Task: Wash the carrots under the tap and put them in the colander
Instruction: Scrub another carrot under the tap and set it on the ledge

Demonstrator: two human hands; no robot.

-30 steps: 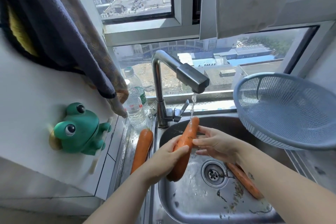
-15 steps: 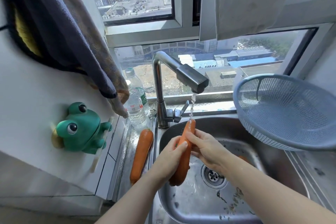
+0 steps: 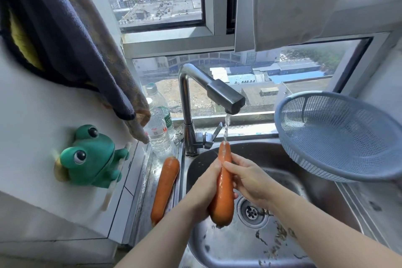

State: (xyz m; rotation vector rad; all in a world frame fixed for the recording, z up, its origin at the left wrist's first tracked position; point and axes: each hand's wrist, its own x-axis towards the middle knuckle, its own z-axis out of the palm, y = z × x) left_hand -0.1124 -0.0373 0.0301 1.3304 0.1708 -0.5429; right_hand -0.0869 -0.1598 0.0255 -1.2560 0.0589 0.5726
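We hold a carrot point(image 3: 224, 193) upright over the sink point(image 3: 287, 159), tip under the tap point(image 3: 226, 99) stream: our left hand point(image 3: 204, 189) grips its lower half, our right hand point(image 3: 250, 183) wraps its middle. A second carrot point(image 3: 165, 185) lies on the counter point(image 3: 150, 169).

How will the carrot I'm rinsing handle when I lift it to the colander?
The carrot looks thick and straight, so probably stiff and fairly heavy. Its skin is wet and glossy under the tap, so it may slip from the left hand and right hand holding it. Round, it would likely roll if set down.
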